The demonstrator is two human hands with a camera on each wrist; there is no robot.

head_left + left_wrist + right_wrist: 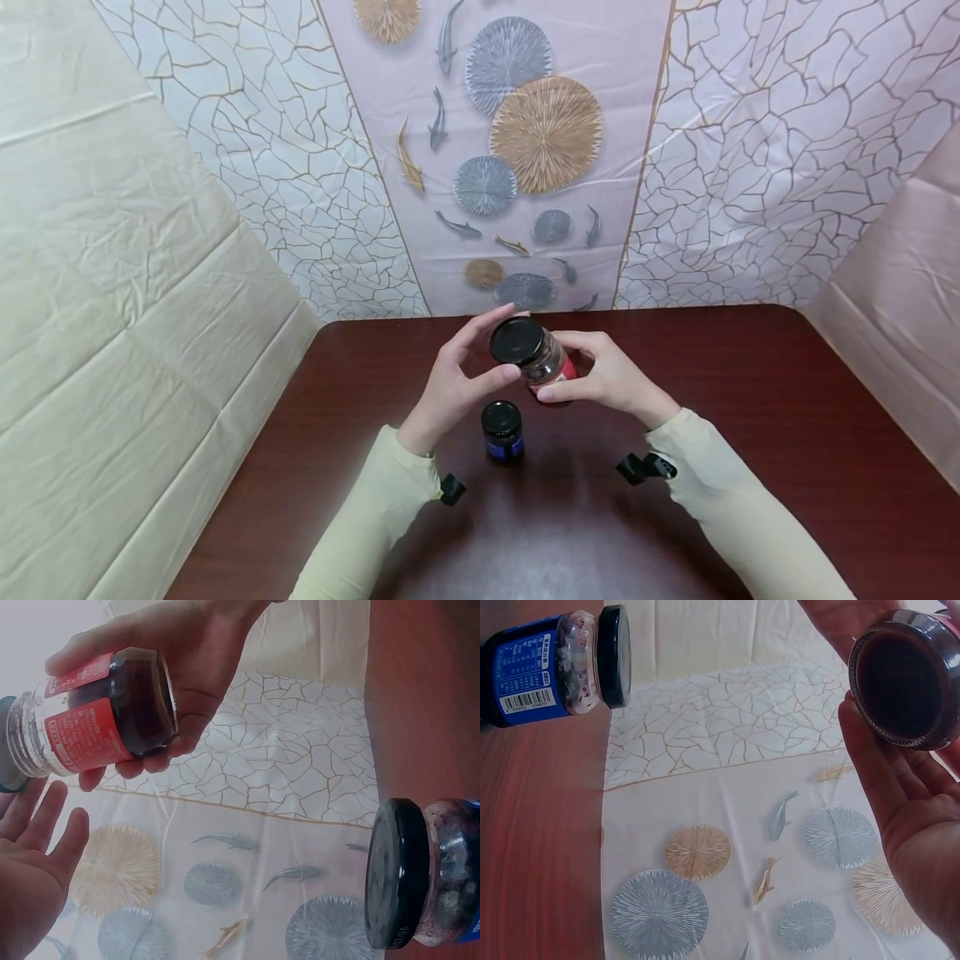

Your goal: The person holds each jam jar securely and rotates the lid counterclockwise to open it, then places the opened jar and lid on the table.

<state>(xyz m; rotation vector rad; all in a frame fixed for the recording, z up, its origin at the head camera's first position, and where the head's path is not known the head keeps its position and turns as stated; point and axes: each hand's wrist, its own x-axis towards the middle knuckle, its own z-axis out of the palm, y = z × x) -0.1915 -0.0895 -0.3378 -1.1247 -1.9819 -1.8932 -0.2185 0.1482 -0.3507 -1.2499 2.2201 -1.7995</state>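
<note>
Above the table my right hand (611,375) grips a glass jar (546,367) with a red label (86,735) and dark contents. The jar is tilted, its black lid (517,340) toward my left hand (461,375). That hand's fingers are spread around the lid, the thumb at its near edge and the other fingers on the far side. In the left wrist view, they look loosely extended beside the lid. The right wrist view shows the jar's dark base (907,682). A smaller jar (504,446) with a black lid and blue label stands upright below, touched by neither hand.
The dark red-brown table (360,392) has a patterned cloth (555,242) hanging behind its back edge. Plain cream cloth (150,292) slopes along the left side, and another plain cloth (892,317) borders the right. Each wrist carries a small black camera mount (645,468).
</note>
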